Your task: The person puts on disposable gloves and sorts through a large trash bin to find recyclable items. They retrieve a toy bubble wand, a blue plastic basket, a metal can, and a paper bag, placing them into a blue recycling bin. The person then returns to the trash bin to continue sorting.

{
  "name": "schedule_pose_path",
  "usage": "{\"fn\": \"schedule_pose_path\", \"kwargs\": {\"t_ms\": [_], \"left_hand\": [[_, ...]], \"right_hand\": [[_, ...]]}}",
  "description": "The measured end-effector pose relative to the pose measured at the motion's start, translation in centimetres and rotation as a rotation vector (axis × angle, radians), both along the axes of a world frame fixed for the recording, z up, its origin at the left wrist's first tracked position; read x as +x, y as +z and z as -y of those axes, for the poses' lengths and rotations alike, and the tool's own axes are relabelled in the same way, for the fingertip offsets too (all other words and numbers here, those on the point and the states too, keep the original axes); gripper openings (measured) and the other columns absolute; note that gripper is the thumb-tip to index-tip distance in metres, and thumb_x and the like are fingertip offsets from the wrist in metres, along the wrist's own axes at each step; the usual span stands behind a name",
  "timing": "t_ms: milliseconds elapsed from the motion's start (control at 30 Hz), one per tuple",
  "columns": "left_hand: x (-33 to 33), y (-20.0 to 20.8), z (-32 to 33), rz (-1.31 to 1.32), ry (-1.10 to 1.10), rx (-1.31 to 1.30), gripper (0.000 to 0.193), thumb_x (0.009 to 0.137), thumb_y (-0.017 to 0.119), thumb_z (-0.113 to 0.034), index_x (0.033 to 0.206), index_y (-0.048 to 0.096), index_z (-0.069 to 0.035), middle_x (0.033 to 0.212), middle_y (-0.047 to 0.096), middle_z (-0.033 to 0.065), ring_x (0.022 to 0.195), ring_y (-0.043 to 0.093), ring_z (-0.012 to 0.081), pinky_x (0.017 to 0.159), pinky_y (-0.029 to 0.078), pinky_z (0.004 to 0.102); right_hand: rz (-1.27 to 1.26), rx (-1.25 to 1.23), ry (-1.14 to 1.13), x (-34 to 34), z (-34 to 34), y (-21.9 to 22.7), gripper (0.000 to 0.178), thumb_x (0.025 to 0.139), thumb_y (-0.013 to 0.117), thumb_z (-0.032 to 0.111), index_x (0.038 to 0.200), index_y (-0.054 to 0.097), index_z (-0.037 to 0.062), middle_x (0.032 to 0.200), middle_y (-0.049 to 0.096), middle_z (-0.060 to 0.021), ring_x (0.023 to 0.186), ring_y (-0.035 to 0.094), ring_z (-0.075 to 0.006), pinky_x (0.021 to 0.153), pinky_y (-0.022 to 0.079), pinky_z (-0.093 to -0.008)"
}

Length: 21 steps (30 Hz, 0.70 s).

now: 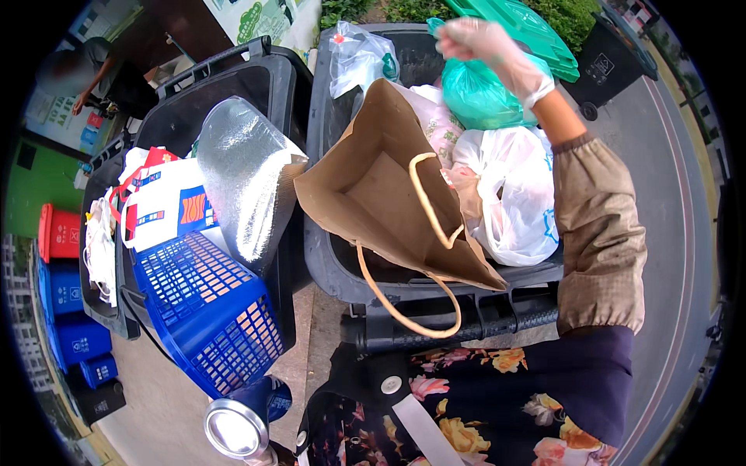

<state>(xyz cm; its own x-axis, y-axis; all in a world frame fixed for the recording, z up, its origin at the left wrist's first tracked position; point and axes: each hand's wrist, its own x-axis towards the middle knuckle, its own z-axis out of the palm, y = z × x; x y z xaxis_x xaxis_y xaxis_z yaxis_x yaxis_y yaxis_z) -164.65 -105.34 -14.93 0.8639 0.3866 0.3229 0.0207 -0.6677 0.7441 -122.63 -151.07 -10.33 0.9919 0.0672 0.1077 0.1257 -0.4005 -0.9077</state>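
My right hand (470, 39), in a thin clear glove, reaches over the far side of a dark wheeled bin (315, 140). Its fingers are closed on the gathered top of a tied green plastic bag (482, 97). At the lower edge, my left hand (268, 457) shows only in part, against a blue can (268, 394) with a round silver end, which it seems to hold. A brown paper bag (381, 186) with rope handles lies gaping in the bin, beside a full white plastic bag (513, 194).
Left of it, a second bin (291, 85) holds a silver insulated bag (241, 179), a blue plastic basket (202, 303) and a white printed bag (167, 206). A clear bag (361, 62) sits at the back. Another person (116, 74) stands far left; a road (653, 256) runs along the right.
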Motion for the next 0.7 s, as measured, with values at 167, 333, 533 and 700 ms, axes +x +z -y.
{"fn": "schedule_pose_path", "kwargs": {"t_ms": [167, 333, 533, 700], "left_hand": [[0.2, -0.2, -0.2, -0.022, 0.006, -0.051, 0.039, 0.073, 0.073, -0.013, 0.107, 0.059, 0.001, 0.100, 0.062, 0.0111, 0.087, 0.059, 0.0244, 0.076, 0.048, 0.0344], [-0.5, -0.3, 0.3, -0.019, 0.050, -0.092, 0.039, 0.077, 0.072, -0.016, 0.110, 0.058, 0.001, 0.103, 0.061, 0.0103, 0.088, 0.059, 0.0221, 0.077, 0.048, 0.0332], [-0.9, 0.1, 0.3, 0.005, 0.079, -0.103, 0.042, 0.079, 0.072, -0.019, 0.113, 0.057, 0.000, 0.105, 0.061, 0.0095, 0.090, 0.058, 0.0198, 0.079, 0.048, 0.0323], [-2.0, 0.6, -0.3, 0.009, 0.103, -0.062, 0.047, 0.076, 0.074, -0.019, 0.115, 0.056, 0.001, 0.105, 0.061, 0.0092, 0.090, 0.058, 0.0208, 0.082, 0.047, 0.0334]], "right_hand": [[-0.732, -0.127, 0.094, -4.1, 0.7, -22.8, 0.026, 0.088, 0.052, 0.023, 0.095, 0.064, 0.0000, 0.087, 0.066, -0.0133, 0.076, 0.065, -0.0205, 0.065, 0.051, -0.0271], [-0.769, -0.424, 0.031, -3.3, -2.0, -32.2, 0.026, 0.088, 0.052, 0.023, 0.094, 0.063, 0.0006, 0.087, 0.066, -0.0126, 0.076, 0.065, -0.0201, 0.065, 0.051, -0.0270], [-0.824, -0.415, -0.033, -3.7, 0.9, -32.8, 0.025, 0.088, 0.052, 0.024, 0.094, 0.062, 0.0013, 0.087, 0.066, -0.0117, 0.077, 0.065, -0.0196, 0.066, 0.052, -0.0269], [-0.808, -0.386, -0.047, -3.5, 0.7, -33.6, 0.025, 0.088, 0.053, 0.024, 0.093, 0.062, 0.0018, 0.087, 0.065, -0.0110, 0.077, 0.064, -0.0192, 0.067, 0.052, -0.0268]]}}
